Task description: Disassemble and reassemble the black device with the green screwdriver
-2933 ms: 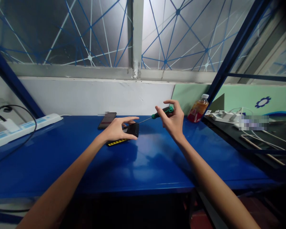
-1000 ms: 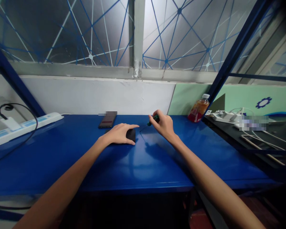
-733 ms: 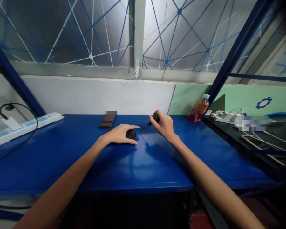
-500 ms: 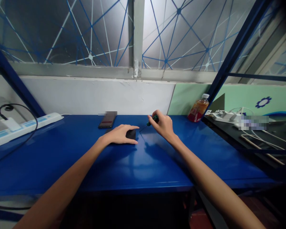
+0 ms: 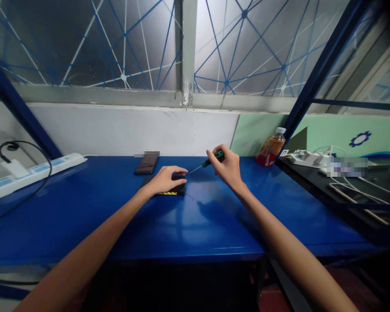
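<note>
My left hand [image 5: 164, 178] lies over a flat black box [image 5: 178, 189] with a yellow-striped front edge. Its thumb and fingers are apart near the box's right end. My right hand [image 5: 228, 167] is closed around the green and black handle of a screwdriver [image 5: 208, 162], held at a slant. The thin shaft points down and left, and its tip is beside my left fingertips. Whether the tip touches anything is too small to tell. My left hand hides part of the box.
A phone [image 5: 147, 163] lies behind the box on the blue table [image 5: 182, 234]. On the left is a white power strip [image 5: 61, 164] with a black cable. A drink bottle [image 5: 270, 148] stands at the right rear, near chargers and cables [image 5: 307, 158].
My right hand and the screwdriver have risen slightly, moving right, and the shaft is less steep. My left thumb and fingers have drawn closer together, showing the box's yellow stripe.
</note>
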The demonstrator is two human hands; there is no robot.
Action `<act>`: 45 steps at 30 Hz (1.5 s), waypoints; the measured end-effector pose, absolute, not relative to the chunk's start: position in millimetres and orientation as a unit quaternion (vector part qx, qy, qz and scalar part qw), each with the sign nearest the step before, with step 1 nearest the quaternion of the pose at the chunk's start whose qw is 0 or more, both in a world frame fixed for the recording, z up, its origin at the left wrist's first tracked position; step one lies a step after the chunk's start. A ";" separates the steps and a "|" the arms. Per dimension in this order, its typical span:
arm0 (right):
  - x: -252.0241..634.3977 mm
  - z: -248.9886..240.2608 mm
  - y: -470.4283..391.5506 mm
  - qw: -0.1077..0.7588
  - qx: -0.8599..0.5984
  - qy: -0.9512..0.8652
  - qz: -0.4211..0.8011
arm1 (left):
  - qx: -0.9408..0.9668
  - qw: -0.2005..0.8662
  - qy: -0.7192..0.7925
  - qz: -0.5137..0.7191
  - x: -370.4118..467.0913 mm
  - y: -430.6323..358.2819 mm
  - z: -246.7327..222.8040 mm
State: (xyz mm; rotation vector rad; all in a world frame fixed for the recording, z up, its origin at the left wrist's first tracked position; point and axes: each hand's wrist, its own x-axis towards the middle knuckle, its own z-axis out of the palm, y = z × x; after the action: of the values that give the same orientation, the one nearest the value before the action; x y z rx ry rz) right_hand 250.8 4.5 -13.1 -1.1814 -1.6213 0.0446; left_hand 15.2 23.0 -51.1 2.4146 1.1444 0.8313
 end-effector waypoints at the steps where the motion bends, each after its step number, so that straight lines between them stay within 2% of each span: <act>1: 250.4 -12.5 3.8 0.545 -0.492 -0.678 0.032 | 0.846 0.182 0.405 0.296 15.3 24.0 -52.2; 6: 248.7 -11.0 1.7 0.567 -0.467 -0.675 0.073 | 0.826 0.224 0.419 0.304 15.2 26.2 -52.5; 18: 244.6 -7.7 -4.3 0.545 -0.482 -0.686 0.020 | 0.828 0.230 0.411 0.304 17.5 22.0 -46.8; 45: 246.3 -6.0 -5.6 0.548 -0.480 -0.685 0.006 | 0.805 0.251 0.424 0.330 19.4 20.8 -46.2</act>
State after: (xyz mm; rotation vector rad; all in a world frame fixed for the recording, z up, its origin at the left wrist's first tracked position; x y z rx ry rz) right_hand 246.3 -5.6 -6.0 -1.1381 -1.6218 0.0145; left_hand 19.4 20.8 -46.2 2.1908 1.1541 0.8970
